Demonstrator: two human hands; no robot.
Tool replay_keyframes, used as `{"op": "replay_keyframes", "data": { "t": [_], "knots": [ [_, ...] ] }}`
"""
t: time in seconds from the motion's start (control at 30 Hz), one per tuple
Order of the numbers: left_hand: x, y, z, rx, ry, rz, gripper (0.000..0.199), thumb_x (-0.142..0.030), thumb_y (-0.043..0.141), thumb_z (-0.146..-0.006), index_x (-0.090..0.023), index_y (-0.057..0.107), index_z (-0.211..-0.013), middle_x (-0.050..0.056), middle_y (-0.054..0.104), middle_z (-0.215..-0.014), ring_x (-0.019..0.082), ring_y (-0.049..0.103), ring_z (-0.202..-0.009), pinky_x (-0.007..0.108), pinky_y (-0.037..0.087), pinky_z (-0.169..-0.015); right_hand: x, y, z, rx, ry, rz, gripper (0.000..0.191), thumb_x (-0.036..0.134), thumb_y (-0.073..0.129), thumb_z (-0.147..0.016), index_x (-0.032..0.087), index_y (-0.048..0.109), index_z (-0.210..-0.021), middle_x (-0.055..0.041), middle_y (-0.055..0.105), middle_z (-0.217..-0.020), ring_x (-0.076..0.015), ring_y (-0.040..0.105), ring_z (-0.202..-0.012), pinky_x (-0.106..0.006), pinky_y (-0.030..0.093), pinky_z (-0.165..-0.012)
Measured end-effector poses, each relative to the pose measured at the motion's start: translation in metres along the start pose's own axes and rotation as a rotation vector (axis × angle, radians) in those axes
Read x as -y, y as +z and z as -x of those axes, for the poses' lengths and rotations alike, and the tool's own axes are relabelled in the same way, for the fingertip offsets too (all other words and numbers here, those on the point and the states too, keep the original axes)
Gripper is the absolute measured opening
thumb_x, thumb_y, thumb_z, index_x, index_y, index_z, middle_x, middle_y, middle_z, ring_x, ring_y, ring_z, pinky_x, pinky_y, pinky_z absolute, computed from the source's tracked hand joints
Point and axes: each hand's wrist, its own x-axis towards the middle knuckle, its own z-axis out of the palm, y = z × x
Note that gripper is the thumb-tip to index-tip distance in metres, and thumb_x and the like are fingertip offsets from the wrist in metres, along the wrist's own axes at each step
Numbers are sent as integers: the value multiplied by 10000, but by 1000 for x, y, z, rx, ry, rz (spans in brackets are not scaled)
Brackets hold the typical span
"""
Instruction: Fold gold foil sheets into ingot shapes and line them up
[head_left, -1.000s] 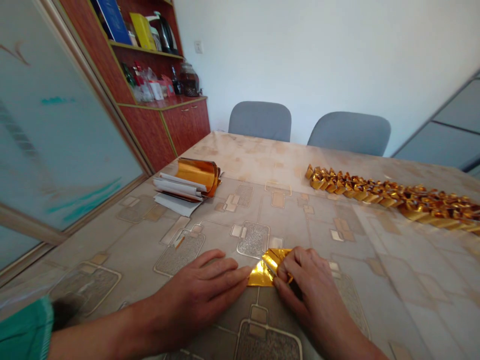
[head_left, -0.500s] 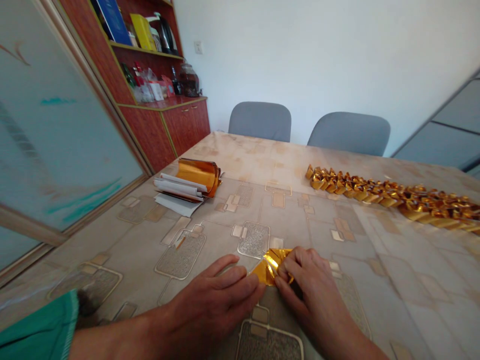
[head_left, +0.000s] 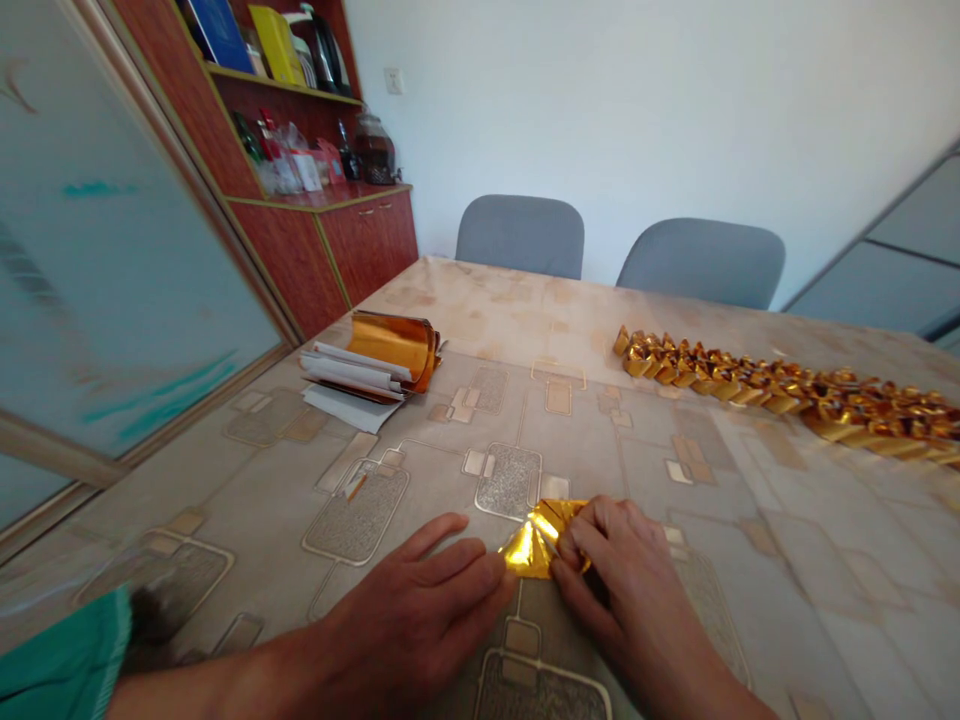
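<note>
A folded piece of shiny gold foil paper (head_left: 529, 550) lies on the patterned tablecloth in front of me. My right hand (head_left: 619, 570) pinches its right part between curled fingers and thumb, hiding that end. My left hand (head_left: 427, 600) rests on the table with its fingers stretched out, fingertips at the foil's left corner. Beyond the hands, toward the left, is a loose stack of curled gold-and-white paper sheets (head_left: 397, 345). A long row of folded gold paper pieces (head_left: 735, 375), packed close together, stretches along the right side.
A patterned cloth covers the table (head_left: 480, 320). Two grey chairs, one left (head_left: 519, 235) and one right (head_left: 705, 262), stand at its far side. A small paper scrap (head_left: 356, 486) lies left of centre. At the back left is a red-brown cabinet (head_left: 367, 240) beside a glass door (head_left: 120, 250).
My left hand has slid slightly left, uncovering more of the foil's left corner, which now catches more light. My right hand keeps its pinch. The view has shifted slightly.
</note>
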Motion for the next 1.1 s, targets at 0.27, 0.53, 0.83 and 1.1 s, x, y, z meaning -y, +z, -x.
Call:
{"op": "replay_keyframes", "data": {
  "t": [0.27,0.53,0.83,1.1],
  "knots": [
    [-4,0,-1,-80,-43,23,294,-137,356,-999,-126,580,-1189,75,640,-987,207,550,-879,427,390,-1030,-1,-2,0,28,6,15,101,182,569,-890,218,527,-806,-27,565,-819,-237,522,-779,-351,351,-686],
    [-7,7,-33,-81,37,-43,217,-146,401,-999,-115,610,-1049,53,596,-888,197,526,-831,400,427,-951,-2,1,0,11,-10,73,150,152,638,-843,221,506,-829,-20,566,-825,-238,523,-777,-360,370,-684],
    [-7,9,-27,-21,18,-6,224,-141,392,-994,-112,588,-1098,81,619,-948,205,537,-834,338,490,-794,-8,-4,0,77,-25,55,323,156,702,-829,222,577,-1120,-59,632,-972,-264,575,-880,-411,451,-759],
    [10,13,-49,-59,57,38,196,-155,400,-991,-145,595,-1006,97,644,-1068,195,596,-953,306,516,-805,-12,1,1,91,-67,189,438,185,657,-870,240,577,-1297,-84,625,-973,-269,577,-859,-387,456,-707]
  ]
}}
